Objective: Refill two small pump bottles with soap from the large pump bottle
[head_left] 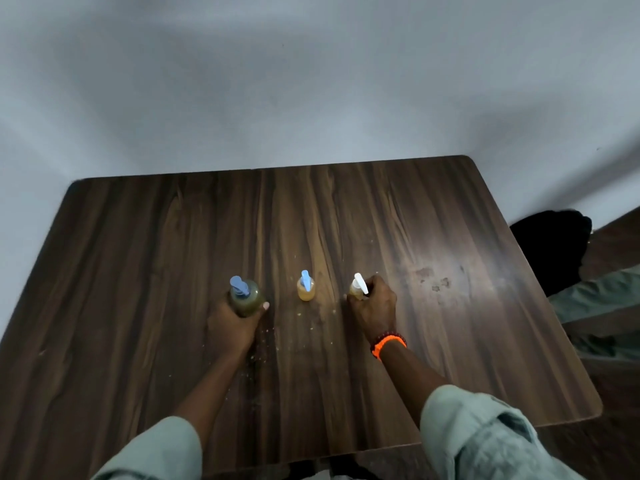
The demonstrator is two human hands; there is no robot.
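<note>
- A dark wood-grain tabletop [138, 271] fills the view from above, set against a pale wall [311, 81]. Three pump bottles stand upright in a row near its middle, well apart from each other.
- Large bottle [245, 296]: leftmost in the row, sitting inside the curl of the left hand [234, 324], which comes at it from the near side. It is clear, holds greenish-brown soap, and has a blue pump on top with the spout pointing away and left.
- The left hand is wrapped around the large bottle's lower body, fingers closed on it; the thumb tip shows on the bottle's right side. The bottle's base appears to rest on the tabletop.
- Middle bottle [306, 288]: between the two hands, touched by neither. It is small and clear, holds amber soap, and has a light blue pump.
- Right bottle [357, 289]: small, rightmost, mostly hidden by the right hand [374, 308]. Its white pump spout sticks out up and left of the fingers; a strip of amber body shows below.
- The right hand is closed around this bottle near the pump collar, fingers bunched together. An orange band [387, 344] and dark beads circle that wrist.
- Pale green sleeves [478, 434] cover both forearms at the bottom edge.
- Small light specks [266, 332] and smears dot the tabletop near the bottles.
</note>
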